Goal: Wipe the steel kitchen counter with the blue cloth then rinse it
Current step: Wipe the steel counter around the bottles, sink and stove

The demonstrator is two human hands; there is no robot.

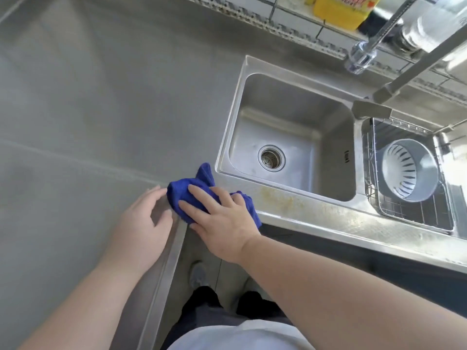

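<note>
The blue cloth (pixel 185 190) lies bunched at the front edge of the steel counter (pixel 101 109), just left of the sink's near corner. My right hand (pixel 219 221) lies on top of it with spread fingers pressing it down. My left hand (pixel 144 218) rests flat on the counter edge beside the cloth, its fingertips nearly touching the cloth. The left sink basin (pixel 326 127) is to the right, with a drain (pixel 271 158) in its floor. A faucet spout (pixel 360 55) hangs above the sink's far edge.
The right basin holds a wire rack (pixel 404 210) with a grey and white colander (pixel 406 170). A yellow bottle (pixel 341 11) stands on the tiled back ledge. The sink's front rim (pixel 290 198) shows yellowish stains. Below are the floor and my feet.
</note>
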